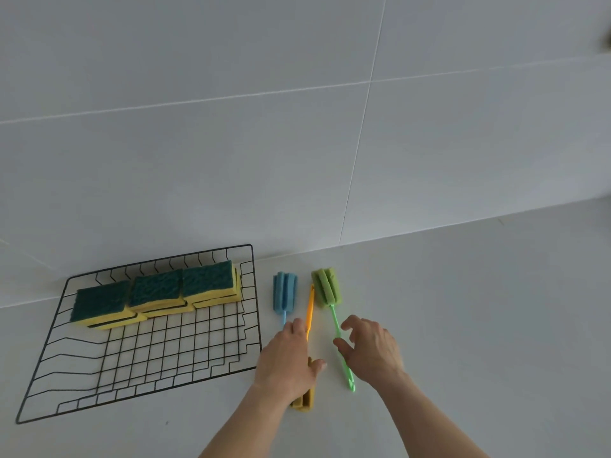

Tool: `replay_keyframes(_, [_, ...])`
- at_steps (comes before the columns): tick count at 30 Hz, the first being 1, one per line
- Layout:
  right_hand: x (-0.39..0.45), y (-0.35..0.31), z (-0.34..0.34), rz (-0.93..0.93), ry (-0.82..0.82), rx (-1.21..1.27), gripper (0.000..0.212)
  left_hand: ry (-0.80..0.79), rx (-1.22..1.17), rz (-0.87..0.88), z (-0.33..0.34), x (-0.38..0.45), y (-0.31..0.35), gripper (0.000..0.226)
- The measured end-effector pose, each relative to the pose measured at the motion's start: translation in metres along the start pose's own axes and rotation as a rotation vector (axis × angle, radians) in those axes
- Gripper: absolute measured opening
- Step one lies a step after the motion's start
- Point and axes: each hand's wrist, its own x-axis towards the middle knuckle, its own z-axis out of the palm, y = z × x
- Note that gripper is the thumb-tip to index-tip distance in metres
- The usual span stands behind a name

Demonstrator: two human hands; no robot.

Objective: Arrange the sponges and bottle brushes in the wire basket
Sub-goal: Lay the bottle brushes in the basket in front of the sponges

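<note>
My left hand (287, 355) lies flat on the orange brush (309, 312); my right (373, 348) – fingers spread – hovers over the green brush (325, 287), basket (99, 385) at 9 o'clock

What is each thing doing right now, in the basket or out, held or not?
Wire basket: on the counter, front part bare.
Sponges: in the basket, stacked along its back.
Blue brush: on the counter, outside the basket.
Orange brush: on the counter, partly under the left hand.
Green brush: on the counter, not gripped.
Right hand: open, over the green handle.
</note>
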Motion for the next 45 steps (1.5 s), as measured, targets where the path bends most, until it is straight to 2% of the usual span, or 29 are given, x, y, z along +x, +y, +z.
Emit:
replay_keyframes(7, [0.012, -0.004, 0.015, 0.075, -0.026, 0.124, 0.043, 0.008, 0.081, -0.15, 0.02, -0.009, 0.005, 0.065])
replay_keyframes(14, [0.009, 0.005, 0.017, 0.138, -0.042, 0.193, 0.033, -0.021, 0.003, -0.15, 0.025, -0.018, 0.005, 0.064])
replay_keyframes(18, [0.002, 0.008, -0.004, 0.098, 0.097, 0.22, 0.026, 0.026, -0.109, -0.015, 0.013, -0.02, 0.006, 0.057])
replay_keyframes(25, [-0.007, -0.015, -0.045, -0.16, 0.395, 0.145, 0.024, 0.128, -0.233, 0.17, -0.038, -0.02, -0.002, 0.062])
replay_keyframes(34, [-0.02, -0.117, -0.046, -0.382, 0.403, -0.011, 0.031, 0.291, -0.223, 0.212, -0.118, -0.056, -0.1, 0.052])
replay_keyframes(40, [-0.025, -0.2, -0.013, -0.475, 0.322, -0.068, 0.034, 0.348, -0.158, 0.133, -0.142, -0.092, -0.192, 0.044])
replay_keyframes(45, [-0.028, -0.25, 0.024, -0.515, 0.245, -0.122, 0.032, 0.292, -0.21, 0.027, -0.141, -0.113, -0.263, 0.038])
